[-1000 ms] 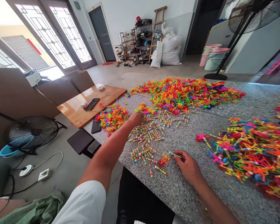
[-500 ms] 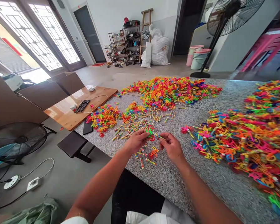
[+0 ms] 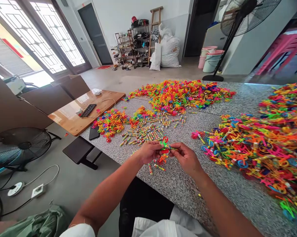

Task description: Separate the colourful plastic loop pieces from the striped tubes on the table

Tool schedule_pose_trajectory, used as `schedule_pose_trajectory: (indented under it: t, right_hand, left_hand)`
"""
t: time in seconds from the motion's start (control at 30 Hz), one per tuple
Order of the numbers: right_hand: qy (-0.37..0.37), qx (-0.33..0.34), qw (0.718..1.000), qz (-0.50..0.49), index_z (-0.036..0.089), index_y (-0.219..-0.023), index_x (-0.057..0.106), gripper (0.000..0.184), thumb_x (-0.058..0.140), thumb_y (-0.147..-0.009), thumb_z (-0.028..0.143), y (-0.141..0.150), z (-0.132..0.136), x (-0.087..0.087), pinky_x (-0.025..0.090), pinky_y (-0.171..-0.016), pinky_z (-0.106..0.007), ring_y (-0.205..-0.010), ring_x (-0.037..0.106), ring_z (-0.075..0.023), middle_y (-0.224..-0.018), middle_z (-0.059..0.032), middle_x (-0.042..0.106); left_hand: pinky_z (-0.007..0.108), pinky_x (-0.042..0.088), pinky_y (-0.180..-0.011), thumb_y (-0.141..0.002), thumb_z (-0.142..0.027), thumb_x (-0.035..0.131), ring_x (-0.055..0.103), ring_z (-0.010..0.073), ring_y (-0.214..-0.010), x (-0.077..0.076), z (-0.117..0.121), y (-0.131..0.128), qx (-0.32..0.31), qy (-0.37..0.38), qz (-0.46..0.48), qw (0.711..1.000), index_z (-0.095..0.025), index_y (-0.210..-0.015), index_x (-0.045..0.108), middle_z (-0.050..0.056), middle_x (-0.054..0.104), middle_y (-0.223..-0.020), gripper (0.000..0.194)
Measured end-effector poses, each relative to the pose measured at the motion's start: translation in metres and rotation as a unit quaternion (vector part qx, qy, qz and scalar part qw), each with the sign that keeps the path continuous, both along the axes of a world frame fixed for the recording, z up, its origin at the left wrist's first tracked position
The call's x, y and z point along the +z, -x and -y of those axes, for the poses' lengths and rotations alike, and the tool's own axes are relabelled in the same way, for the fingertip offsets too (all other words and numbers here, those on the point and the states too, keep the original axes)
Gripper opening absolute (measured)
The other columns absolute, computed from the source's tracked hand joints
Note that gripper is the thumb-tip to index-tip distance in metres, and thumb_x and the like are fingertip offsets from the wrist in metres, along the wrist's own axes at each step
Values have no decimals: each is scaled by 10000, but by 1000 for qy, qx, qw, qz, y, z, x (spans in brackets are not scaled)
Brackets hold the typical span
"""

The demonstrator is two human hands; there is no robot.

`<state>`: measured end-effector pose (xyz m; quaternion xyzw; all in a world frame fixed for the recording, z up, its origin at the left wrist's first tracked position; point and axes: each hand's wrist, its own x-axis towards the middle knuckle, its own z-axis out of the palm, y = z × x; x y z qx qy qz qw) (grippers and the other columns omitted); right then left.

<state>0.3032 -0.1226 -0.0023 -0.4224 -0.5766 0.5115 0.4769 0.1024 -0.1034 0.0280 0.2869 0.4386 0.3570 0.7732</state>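
My left hand (image 3: 149, 152) and my right hand (image 3: 186, 158) meet just above the speckled stone table (image 3: 188, 194), near its front edge. The left hand's fingers pinch a small red and green plastic toy piece (image 3: 164, 142). The right hand pinches a thin striped stick (image 3: 173, 148) whose tip touches that piece. Beneath the hands lie an orange plastic piece (image 3: 162, 159) and a few loose sticks. A spread of small striped sticks (image 3: 148, 131) lies just beyond the hands.
Heaps of bright plastic pieces lie at the far centre (image 3: 180, 95), right (image 3: 257, 144) and left (image 3: 110, 121). A phone (image 3: 94, 133) rests at the table's left edge. A wooden table (image 3: 86, 110) and floor fan (image 3: 19, 144) stand left; a standing fan (image 3: 237, 23) behind.
My left hand came back from the far piles with a plastic piece. My right hand lifted a stick off the table. Both hands now meet close to me.
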Motion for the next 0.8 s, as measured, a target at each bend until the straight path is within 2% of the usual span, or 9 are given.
schedule_pose_trajectory:
  t: [0.1,0.27,0.47,0.53,0.6,0.63,0.7,0.77,0.8]
  right_hand:
    - [-46,-9,997,56,276,-1063,726,208,682,-896,392,-3,4,4,585,-752,-380,-790,735,-237,-899,-42,753]
    - [-122,-15,984,128,319,-1067,741,195,666,-889,289,-12,5,9,561,-882,-412,-870,731,-250,-999,-32,758]
    - [-155,30,959,237,261,-1103,707,238,545,-929,257,-24,0,-2,549,-893,-383,-914,715,-224,-1000,-49,754]
    - [-123,-6,957,261,246,-1090,699,223,558,-925,295,-38,-4,-6,558,-830,-377,-835,717,-222,-915,-47,757]
    - [-77,-116,960,244,233,-1073,691,233,608,-904,370,-61,-12,-7,564,-736,-370,-735,706,-224,-821,-47,744]
    - [-57,-195,956,210,226,-1080,682,268,623,-897,412,-74,-18,-7,561,-687,-362,-683,692,-218,-811,-54,739]
    - [-32,-345,934,87,215,-1132,653,353,605,-908,483,-97,-30,-5,548,-612,-344,-608,661,-192,-927,-101,745]
    - [1,-393,919,-11,208,-1160,633,396,585,-912,514,-105,-39,-7,532,-559,-332,-580,643,-176,-1062,-147,731]
    - [25,-368,929,-18,206,-1156,635,404,589,-904,517,-102,-41,-10,524,-537,-330,-573,638,-177,-1074,-151,729]
  left_hand:
    - [184,431,-506,-750,-253,824,615,87,-576,4,2,0,-8,-3,-23,1000,-122,-813,660,73,710,-779,219]
    - [200,429,-534,-782,-333,768,539,71,-522,4,4,-6,-16,-112,-115,987,-141,-764,642,15,637,-663,230]
    - [207,374,-501,-870,-328,631,504,86,-499,-19,0,-26,-56,-196,-322,924,-163,-725,586,-23,578,-591,223]
    - [211,420,-534,-903,-344,592,559,102,-551,-25,-12,-22,-72,-204,-330,919,-162,-821,615,-6,628,-667,201]
    - [228,470,-592,-927,-345,564,610,123,-630,-28,-34,-5,-38,-219,-369,903,-169,-951,637,14,666,-754,192]
    - [242,488,-631,-933,-330,553,622,133,-666,-28,-48,8,2,-232,-419,878,-175,-999,642,23,679,-788,190]
    - [282,504,-767,-934,-278,545,650,167,-819,-27,-79,41,77,-261,-555,786,-176,-994,667,59,710,-896,170]
    - [320,486,-895,-934,-257,529,648,212,-1013,-27,-108,75,78,-257,-657,705,-188,-1023,685,88,717,-1072,193]
    - [331,473,-935,-941,-265,514,631,228,-1093,-27,-121,90,73,-244,-698,670,-201,-1078,685,96,700,-1162,228]
